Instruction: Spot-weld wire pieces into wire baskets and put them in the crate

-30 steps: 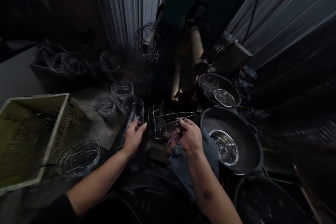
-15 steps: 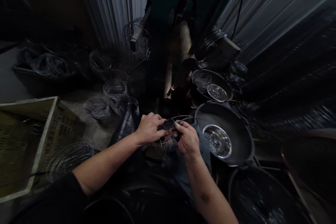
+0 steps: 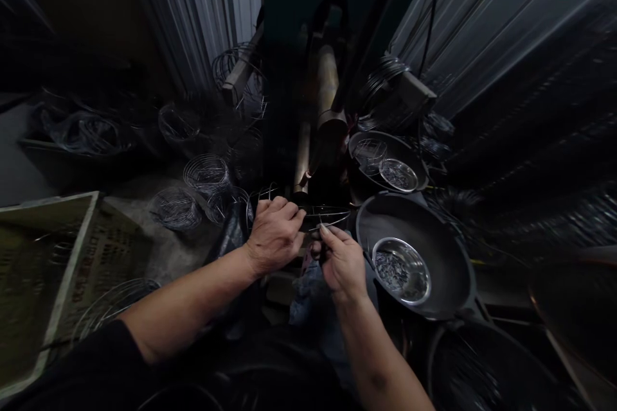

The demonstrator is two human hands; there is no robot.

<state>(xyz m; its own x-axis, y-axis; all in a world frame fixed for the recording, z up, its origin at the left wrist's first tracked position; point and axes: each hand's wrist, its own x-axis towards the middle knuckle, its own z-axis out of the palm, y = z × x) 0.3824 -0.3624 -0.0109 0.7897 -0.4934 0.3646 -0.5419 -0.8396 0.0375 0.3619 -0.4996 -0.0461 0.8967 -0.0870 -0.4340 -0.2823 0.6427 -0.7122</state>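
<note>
My left hand is closed around a thin wire frame, whose curved wires show to both sides of the fingers. Pinched between the thumb and fingers of my right hand is a short metal wire piece, right by the frame's near edge. Just beyond the hands are two brass-coloured cylinders of a machine, a thick upper one and a thinner lower one. A steel bowl with many short metal pieces stands to the right of my right hand.
The bowl sits in a wide dark pan. Behind it, another pan holds a smaller bowl and wire parts. Wire coils or ring stacks stand on the floor at left, near a yellowish crate. A dark basin is at lower right.
The wire frame has been tipped and brought nearer the lower cylinder, its wires now showing left of my left hand too. My left hand has turned knuckles-up. The view has shifted slightly.
</note>
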